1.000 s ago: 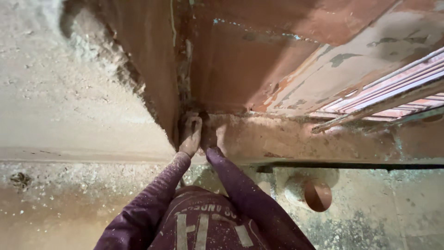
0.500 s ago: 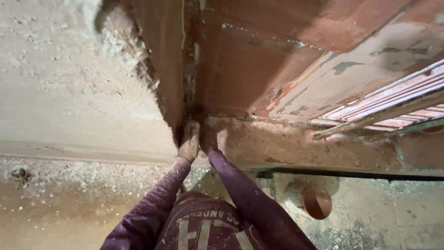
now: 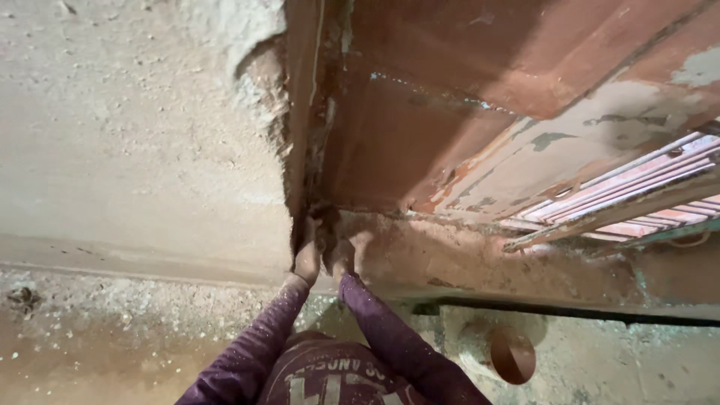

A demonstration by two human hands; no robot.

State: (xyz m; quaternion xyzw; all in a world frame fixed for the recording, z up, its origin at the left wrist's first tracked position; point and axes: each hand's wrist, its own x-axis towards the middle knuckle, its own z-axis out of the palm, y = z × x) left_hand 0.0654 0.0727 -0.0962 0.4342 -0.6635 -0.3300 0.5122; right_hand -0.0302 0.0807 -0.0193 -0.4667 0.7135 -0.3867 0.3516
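Working at: foot of a rusty red metal door frame [image 3: 304,150], where it is meeting the rough plastered wall [image 3: 135,150] and the floor.
Wall, left: plaster is lying smooth lower down; near the top of the frame edge it is looking broken and crumbly, with a ragged gap [image 3: 259,82] showing.
Left hand [image 3: 307,259]: pressing into the dark joint at the frame's base; fingers are buried in the gap, so I cannot tell whether the grip is apart or together.
Right hand [image 3: 343,259]: just beside the left, touching the same joint [image 3: 324,225]; grip equally hidden, cannot tell.
Progress (judgement): base of the joint is being filled or cleaned; upper gap appears untouched.
Right side: red door leaf [image 3: 450,135] is standing open; brown pipe end [image 3: 514,356] is sitting in the floor.
Change since earlier frames: hands are staying at the same joint; view is drifting slightly lower and right.
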